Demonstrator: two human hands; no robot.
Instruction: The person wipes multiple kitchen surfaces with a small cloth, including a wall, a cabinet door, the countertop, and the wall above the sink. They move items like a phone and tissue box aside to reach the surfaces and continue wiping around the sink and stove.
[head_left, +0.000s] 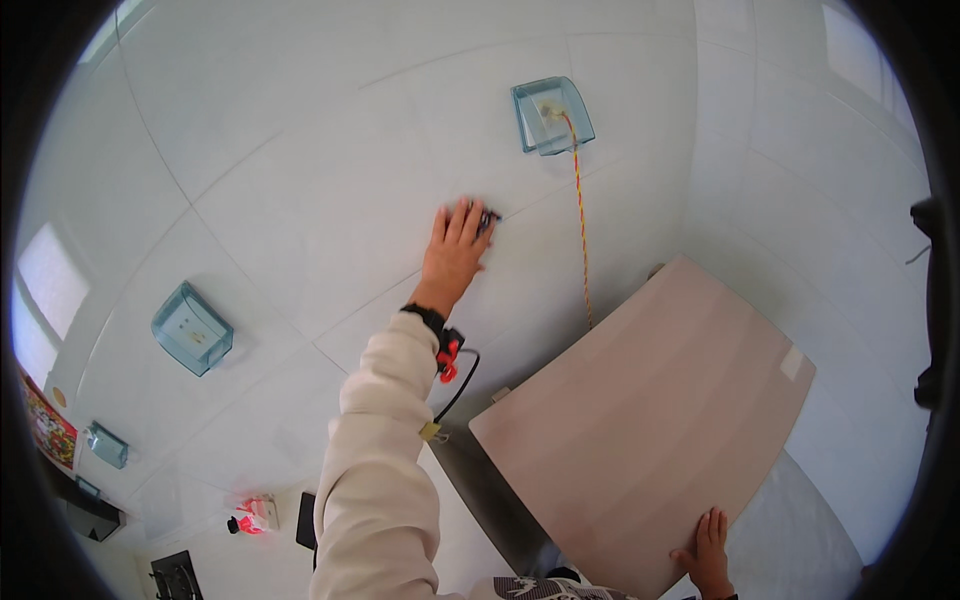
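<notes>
My left hand (454, 255) lies against the white tiled wall (322, 172), fingers over a small dark object (488, 220), perhaps a crumpled cloth. Most of that object is hidden under the fingers. A black strap with a red part (448, 361) circles the left wrist, and a black cable runs from it to a clip on the cream sleeve (382, 450). At the lower right, my right hand (710, 553) rests with fingers apart on the edge of a large pinkish-beige panel (652, 420), seemingly part of an appliance with a grey side.
A bluish clear socket cover (553, 116) is on the wall, with a twisted red-and-yellow cord (580, 217) hanging behind the panel. Another socket cover (193, 328) is at left, a smaller one (107, 445) below it. A red-and-white package (256, 515) lies at the lower left.
</notes>
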